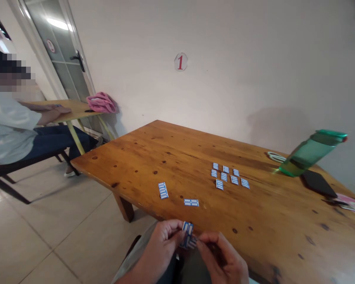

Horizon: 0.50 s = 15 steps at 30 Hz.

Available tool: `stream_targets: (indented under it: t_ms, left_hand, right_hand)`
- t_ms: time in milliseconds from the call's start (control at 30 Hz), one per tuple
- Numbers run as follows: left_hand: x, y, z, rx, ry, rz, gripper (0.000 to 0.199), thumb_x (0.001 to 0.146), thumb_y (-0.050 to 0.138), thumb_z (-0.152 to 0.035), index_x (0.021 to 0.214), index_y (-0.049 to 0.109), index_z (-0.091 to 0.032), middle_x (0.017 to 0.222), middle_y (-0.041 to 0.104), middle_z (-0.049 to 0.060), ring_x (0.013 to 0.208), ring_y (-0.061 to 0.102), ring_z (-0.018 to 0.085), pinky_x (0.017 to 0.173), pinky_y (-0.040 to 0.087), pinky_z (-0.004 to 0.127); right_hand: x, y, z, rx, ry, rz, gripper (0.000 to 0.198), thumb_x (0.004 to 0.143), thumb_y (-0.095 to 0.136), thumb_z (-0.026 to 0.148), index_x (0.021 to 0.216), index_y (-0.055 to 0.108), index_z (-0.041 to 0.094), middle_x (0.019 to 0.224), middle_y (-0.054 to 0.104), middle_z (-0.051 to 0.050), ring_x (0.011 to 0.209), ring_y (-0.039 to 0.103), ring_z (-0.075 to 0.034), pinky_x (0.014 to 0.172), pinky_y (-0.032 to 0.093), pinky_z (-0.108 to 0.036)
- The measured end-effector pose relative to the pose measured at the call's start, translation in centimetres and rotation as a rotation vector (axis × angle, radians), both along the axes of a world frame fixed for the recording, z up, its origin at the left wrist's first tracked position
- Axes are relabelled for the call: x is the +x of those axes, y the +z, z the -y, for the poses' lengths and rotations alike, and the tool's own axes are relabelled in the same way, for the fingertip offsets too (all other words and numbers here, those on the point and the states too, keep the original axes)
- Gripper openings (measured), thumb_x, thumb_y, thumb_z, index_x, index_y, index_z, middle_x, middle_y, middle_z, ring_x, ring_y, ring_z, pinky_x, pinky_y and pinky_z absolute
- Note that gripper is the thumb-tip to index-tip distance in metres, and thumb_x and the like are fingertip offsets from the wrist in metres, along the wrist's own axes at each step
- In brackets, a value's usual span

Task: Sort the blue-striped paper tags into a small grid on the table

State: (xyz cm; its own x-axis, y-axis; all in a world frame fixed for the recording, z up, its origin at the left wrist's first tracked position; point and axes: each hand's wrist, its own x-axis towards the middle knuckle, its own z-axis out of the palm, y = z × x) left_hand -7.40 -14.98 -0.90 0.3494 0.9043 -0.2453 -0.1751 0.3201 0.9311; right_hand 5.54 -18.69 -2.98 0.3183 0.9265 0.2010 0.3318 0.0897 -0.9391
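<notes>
At the front edge of the wooden table, my left hand is closed on a small sheet of white labels with blue borders. My right hand pinches the lower right part of these labels between thumb and fingertips; whether that part is a separate piece is too blurred to tell. Just beyond my hands lie a four-label piece and a longer strip of labels. Farther right, several small label pieces are spread in loose rows on the table.
The wooden table meets the white wall. At its right side are a green bottle, a white cable, a dark flat case and keys. On the left a person sits at another table holding a pink cloth.
</notes>
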Motion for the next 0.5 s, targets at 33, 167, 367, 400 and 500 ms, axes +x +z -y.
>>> stream_targets:
  t_ms: [33,167,367,400,500]
  left_hand:
    - [0.17,-0.12,0.05,0.001,-0.010,-0.001,0.038,0.060,0.067,-0.050,0.064,0.064,-0.012,0.056,0.057,0.001,0.053,0.051,0.011,0.053,0.045,0.023]
    - [0.48,-0.60,0.19,-0.002,-0.065,0.041,0.040,0.063,0.065,-0.051,0.071,0.067,-0.012,0.061,0.059,0.002,0.056,0.051,0.011,0.055,0.046,0.023]
    - [0.25,-0.28,0.26,0.000,-0.133,0.020,0.043,0.063,0.065,-0.052,0.076,0.069,-0.011,0.065,0.062,0.005,0.062,0.055,0.014,0.058,0.047,0.025]
    - [0.26,-0.17,0.30,0.011,-0.146,0.015,0.043,0.063,0.064,-0.051,0.077,0.069,-0.011,0.067,0.062,0.005,0.063,0.055,0.014,0.058,0.047,0.025]
    - [0.41,-0.03,0.41,0.034,-0.189,0.016,0.041,0.066,0.062,-0.051,0.079,0.070,-0.012,0.072,0.064,0.006,0.067,0.057,0.016,0.060,0.047,0.025]
  right_hand:
    - [0.07,-0.06,-0.14,-0.016,0.017,0.002,0.031,0.066,0.059,0.050,0.059,0.058,0.020,0.053,0.055,0.002,0.044,0.046,-0.010,0.040,0.036,-0.018]
    - [0.29,-0.33,-0.71,-0.054,0.038,0.011,0.035,0.067,0.058,0.052,0.056,0.056,0.019,0.049,0.051,0.003,0.044,0.044,-0.010,0.042,0.036,-0.019]
    - [0.33,-0.09,-0.87,-0.041,0.015,0.104,0.033,0.069,0.056,0.050,0.056,0.051,0.020,0.051,0.051,0.003,0.048,0.047,-0.011,0.047,0.038,-0.020]
    - [0.27,0.01,-0.83,-0.032,0.015,0.124,0.033,0.070,0.056,0.049,0.056,0.050,0.020,0.051,0.050,0.003,0.048,0.047,-0.011,0.048,0.038,-0.020]
    - [0.06,0.21,-0.73,-0.004,-0.001,0.197,0.033,0.072,0.054,0.048,0.056,0.049,0.020,0.051,0.050,0.004,0.047,0.047,-0.011,0.049,0.039,-0.020]
